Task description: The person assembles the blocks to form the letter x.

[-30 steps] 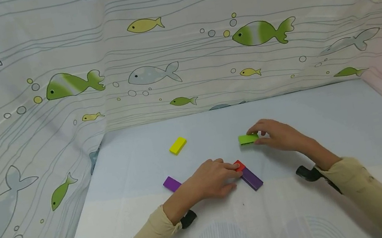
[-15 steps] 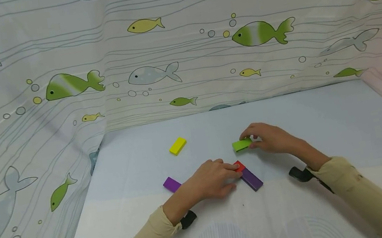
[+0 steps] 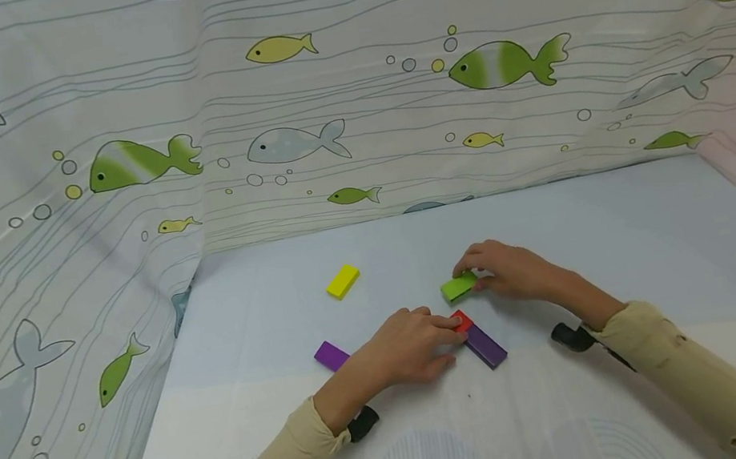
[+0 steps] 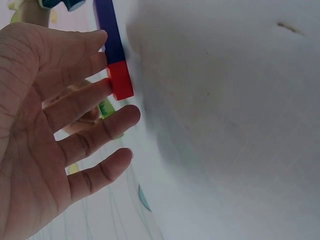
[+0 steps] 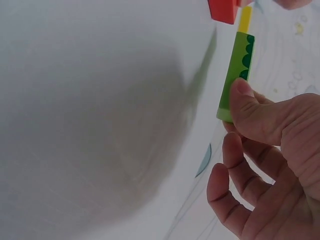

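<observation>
My right hand (image 3: 509,269) pinches a light green block (image 3: 457,287) between thumb and fingers. In the right wrist view this green block (image 5: 234,75) shows a darker scalloped pattern along one side. My left hand (image 3: 409,344) rests its extended fingertips against a red block (image 3: 460,320), with nothing gripped. A dark purple block (image 3: 486,346) stands end to end with the red one, forming a slanted row. In the left wrist view the left palm (image 4: 30,135) faces the camera, fingers loosely spread beside the red block (image 4: 121,82). The green block's near end lies just beyond the red one.
A yellow block (image 3: 343,281) lies alone toward the back left. Another purple block (image 3: 331,355) sits left of the left forearm, which partly hides it. A pale cloth covers the table (image 3: 260,280); a fish-patterned curtain (image 3: 302,184) stands behind and at the left.
My right hand has brought the green block left and nearer to the red block, turning it to a slant. The left hand and the red and purple row have stayed in place.
</observation>
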The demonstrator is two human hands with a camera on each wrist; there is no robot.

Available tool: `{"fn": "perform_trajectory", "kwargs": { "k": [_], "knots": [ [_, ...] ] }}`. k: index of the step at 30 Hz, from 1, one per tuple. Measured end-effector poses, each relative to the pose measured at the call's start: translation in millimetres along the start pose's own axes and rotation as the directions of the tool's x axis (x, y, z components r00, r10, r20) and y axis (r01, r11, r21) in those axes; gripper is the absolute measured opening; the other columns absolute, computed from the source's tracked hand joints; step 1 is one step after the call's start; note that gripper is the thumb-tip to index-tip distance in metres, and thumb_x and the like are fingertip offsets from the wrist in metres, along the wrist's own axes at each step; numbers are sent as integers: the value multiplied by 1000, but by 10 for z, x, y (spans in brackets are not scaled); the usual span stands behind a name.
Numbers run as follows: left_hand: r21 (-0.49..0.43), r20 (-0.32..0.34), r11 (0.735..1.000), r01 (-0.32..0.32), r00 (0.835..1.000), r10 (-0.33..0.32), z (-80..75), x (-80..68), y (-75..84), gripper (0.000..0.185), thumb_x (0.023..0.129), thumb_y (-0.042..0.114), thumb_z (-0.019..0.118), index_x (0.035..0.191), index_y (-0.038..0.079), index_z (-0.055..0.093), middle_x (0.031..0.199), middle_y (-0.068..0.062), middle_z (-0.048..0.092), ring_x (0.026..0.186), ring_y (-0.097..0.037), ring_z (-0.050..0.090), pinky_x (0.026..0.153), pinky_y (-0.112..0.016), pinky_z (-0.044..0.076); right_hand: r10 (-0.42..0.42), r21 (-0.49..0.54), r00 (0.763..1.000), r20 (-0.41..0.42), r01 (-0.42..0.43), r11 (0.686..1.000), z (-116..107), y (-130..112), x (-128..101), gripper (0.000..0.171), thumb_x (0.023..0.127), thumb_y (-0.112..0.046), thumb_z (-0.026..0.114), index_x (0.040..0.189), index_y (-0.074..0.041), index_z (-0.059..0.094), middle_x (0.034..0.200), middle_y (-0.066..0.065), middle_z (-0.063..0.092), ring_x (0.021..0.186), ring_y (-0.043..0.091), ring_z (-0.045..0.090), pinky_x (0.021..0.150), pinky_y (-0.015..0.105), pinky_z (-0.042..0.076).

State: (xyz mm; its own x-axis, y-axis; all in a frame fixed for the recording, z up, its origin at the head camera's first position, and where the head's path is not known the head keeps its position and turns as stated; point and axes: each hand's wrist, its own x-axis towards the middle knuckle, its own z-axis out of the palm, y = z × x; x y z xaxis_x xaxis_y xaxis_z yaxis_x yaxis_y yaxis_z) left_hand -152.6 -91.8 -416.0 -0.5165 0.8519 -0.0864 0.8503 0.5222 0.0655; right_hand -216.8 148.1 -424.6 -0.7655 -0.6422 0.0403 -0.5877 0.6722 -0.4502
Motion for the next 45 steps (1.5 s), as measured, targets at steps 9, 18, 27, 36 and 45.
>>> {"fn": "perform_trajectory", "kwargs": {
  "k": [9,18,27,36,45],
  "knots": [
    [5,6,1000,3,1000,-3,15,-2,-4,36,94,35,65,130,30,67,135,8,60,92,-15,59,64,-25,44,-44,-41,999,6,44,998,56,11,36,33,86,-4,75,115,-18,71,118,0,65,112,24,56,89,45,50],
    [-20,-4,1000,-4,1000,4,10,-4,2,36,94,33,65,129,28,68,134,7,61,94,-15,59,64,-24,43,-106,-99,994,2,106,989,62,-5,64,33,85,-3,75,114,-18,72,116,1,65,107,23,56,86,41,50],
    [-13,-3,1000,-9,1000,9,-9,-1,12,36,94,33,65,129,27,68,134,7,61,96,-15,60,65,-24,44,-120,-104,993,-3,119,988,81,6,67,32,85,-3,75,114,-17,72,116,2,65,106,24,56,85,40,50],
    [-13,1,1000,-8,1000,8,-3,10,15,36,94,33,65,129,27,68,134,7,61,94,-15,60,65,-24,45,-93,-102,996,1,93,990,119,14,66,34,86,-3,75,116,-18,71,119,3,65,109,24,54,89,42,49],
    [-11,2,1000,-11,1000,11,-11,5,19,36,94,34,65,129,27,68,133,6,61,94,-15,60,67,-24,45,-116,-124,993,-19,113,986,132,28,77,38,84,0,75,117,-17,72,120,5,64,113,29,53,91,51,47]
  ]
}}
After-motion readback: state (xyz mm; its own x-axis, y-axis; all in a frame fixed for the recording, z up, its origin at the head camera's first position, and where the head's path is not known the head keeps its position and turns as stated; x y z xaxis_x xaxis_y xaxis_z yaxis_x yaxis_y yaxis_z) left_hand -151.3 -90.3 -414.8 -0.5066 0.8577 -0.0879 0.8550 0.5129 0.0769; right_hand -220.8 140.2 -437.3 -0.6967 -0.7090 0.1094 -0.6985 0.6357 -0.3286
